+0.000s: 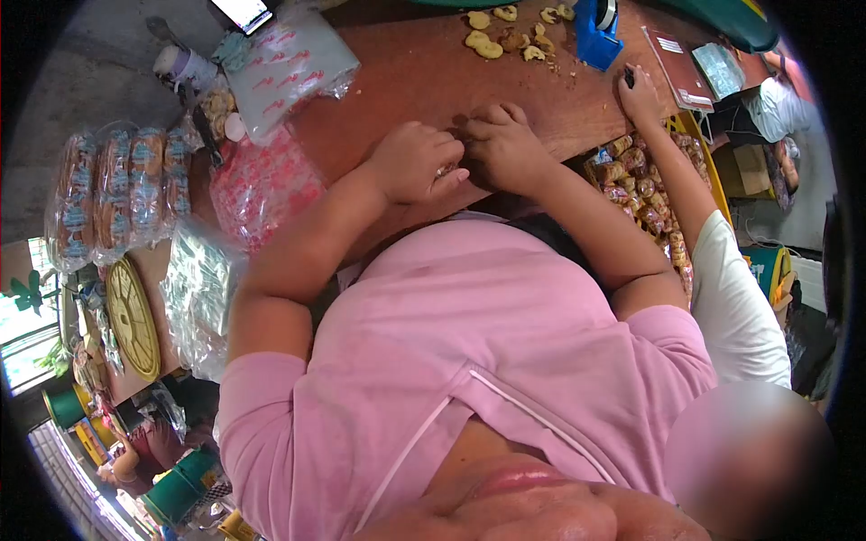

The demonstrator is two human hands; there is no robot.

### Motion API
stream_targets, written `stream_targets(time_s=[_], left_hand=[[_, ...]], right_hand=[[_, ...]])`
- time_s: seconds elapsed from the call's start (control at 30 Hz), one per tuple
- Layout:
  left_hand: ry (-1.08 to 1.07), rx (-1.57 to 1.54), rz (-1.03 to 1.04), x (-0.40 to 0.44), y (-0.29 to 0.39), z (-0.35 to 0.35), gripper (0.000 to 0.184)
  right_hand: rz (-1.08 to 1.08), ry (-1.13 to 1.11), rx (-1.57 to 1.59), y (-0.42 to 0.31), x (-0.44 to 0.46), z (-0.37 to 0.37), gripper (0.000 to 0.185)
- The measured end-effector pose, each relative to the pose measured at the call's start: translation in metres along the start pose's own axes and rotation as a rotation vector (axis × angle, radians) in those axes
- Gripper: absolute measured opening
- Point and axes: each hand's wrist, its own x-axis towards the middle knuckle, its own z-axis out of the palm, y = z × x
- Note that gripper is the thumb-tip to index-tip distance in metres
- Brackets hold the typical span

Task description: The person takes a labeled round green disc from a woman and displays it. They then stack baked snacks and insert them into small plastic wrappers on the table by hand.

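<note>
My left hand rests near the front edge of the brown table. Its fingers are curled inward, and the thumb points toward my right hand. Close beside it, my right hand is also bent, its fingertips turned toward the left hand. What lies between or inside the fingers, if anything, is hidden. To the left of my left hand lie a red-and-white printed plastic pack and a stack of clear plastic bags with red print.
Broken cookies and crumbs lie at the back beside a blue tape dispenser. A yellow crate of packed snacks stands right. Another person's hand rests on the table holding a dark object. Packed baked goods stand left.
</note>
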Motion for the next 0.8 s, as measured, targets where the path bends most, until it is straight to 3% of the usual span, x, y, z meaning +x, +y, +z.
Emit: stream_targets(time_s=[0.17,0.47,0.57,0.8], left_hand=[[0.144,0.051,0.122,-0.001,-0.002,0.001,0.033],[0.047,0.000,-0.048,0.006,-0.002,0.007,0.040],[0.125,0.083,0.093,0.011,-0.006,0.008,0.041],[0.262,0.143,0.096,0.002,-0.001,0.005,0.038]], right_hand=[[0.015,-0.023,0.044,-0.001,-0.005,0.007,0.031],[0.116,-0.033,0.102,-0.002,-0.006,0.017,0.029],[0.128,-0.057,0.117,-0.003,-0.007,0.012,0.031],[0.103,0.006,0.134,-0.004,-0.007,0.013,0.030]])
